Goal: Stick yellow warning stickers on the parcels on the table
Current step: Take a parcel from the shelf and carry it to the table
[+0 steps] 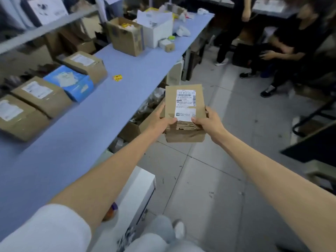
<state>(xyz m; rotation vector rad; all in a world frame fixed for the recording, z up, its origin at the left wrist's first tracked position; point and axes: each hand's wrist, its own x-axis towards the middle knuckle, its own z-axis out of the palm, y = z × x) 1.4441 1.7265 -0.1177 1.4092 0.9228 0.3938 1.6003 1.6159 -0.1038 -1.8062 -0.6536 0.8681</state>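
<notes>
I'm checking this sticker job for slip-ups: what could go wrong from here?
The parcel is gripped by the left hand and right hand at its near end only, over the floor beside the table; a slip might drop it. Its near edge looks torn, so squeezing could rip it. The yellow sticker lies on the table and could be covered when the parcel lands.

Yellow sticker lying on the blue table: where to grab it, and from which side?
Pinch the yellow sticker by an edge, coming from above on the aisle side. It lies flat on the blue table with bare surface all round, so probably only an edge offers purchase. Left hand and right hand both hold a cardboard parcel.
</notes>
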